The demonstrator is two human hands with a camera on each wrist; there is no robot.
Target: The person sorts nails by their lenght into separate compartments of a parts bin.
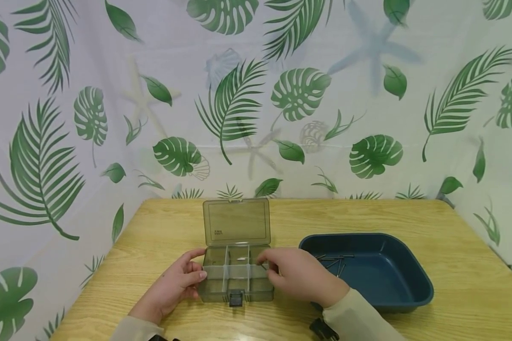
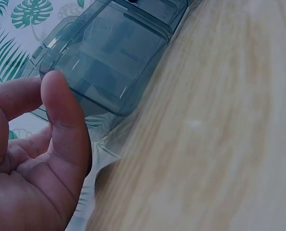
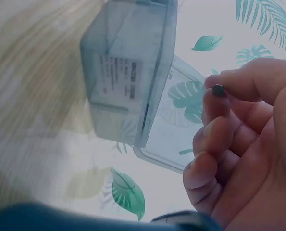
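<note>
A smoky see-through compartment box (image 1: 237,274) stands on the table, its lid (image 1: 237,221) raised at the back. My left hand (image 1: 177,283) grips the box's left side, thumb on the rim; the left wrist view shows the thumb and a finger at the box's corner (image 2: 109,57). My right hand (image 1: 296,272) is over the right-hand compartments, pinching a thin screw between thumb and index finger. Its dark round head (image 3: 218,90) shows in the right wrist view. Thin pieces lie in the back middle compartment (image 1: 239,259).
A dark blue tray (image 1: 392,303) stands to the right, close to my right forearm, with several thin screws (image 1: 334,261) at its left end. A leaf-patterned cloth (image 1: 256,94) hangs behind the wooden table (image 1: 132,251). The box's front latch (image 1: 236,298) hangs down.
</note>
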